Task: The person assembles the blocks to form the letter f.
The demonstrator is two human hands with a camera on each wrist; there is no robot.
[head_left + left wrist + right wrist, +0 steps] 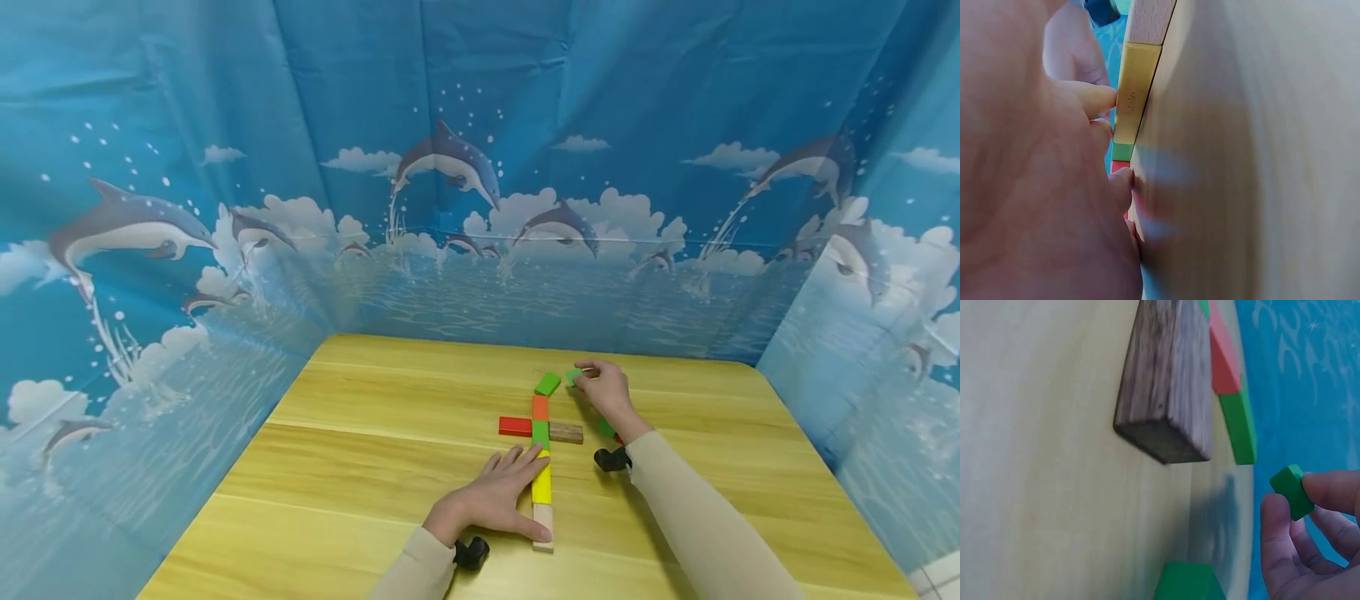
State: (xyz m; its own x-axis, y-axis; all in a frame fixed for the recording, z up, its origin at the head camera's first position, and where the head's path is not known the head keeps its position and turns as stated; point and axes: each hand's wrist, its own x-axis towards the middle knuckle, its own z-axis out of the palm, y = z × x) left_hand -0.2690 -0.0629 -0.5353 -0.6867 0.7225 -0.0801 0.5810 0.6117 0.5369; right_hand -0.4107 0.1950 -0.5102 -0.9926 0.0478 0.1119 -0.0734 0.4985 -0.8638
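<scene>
In the right wrist view we see what the head view mostly covers: a small green block (pixel 1292 492) pinched between the thumb and fingertips of the right hand (pixel 607 393). That view also shows us the end face of the brown wooden block (pixel 566 433), while the left wrist view adds faint dark marks on the side of the yellow block (pixel 542 483).

The pinched block sits at the very tips of the fingers, near the far edge of the tabletop (pixel 337 467) and nearer its far right corner than its far left; it seems raised off the surface, though we cannot judge this firmly. Just left of it lies a tilted green block (pixel 547 383).

From there a row runs away from the far edge: orange block (pixel 540 407), middle green block (pixel 540 434), the yellow one, then a pale wooden block (pixel 543 517). A red block (pixel 515 426) and the brown one flank the middle green.

We see the left hand (pixel 497 502) spread over the row, fingers extended, thumb on the pale block.
</scene>
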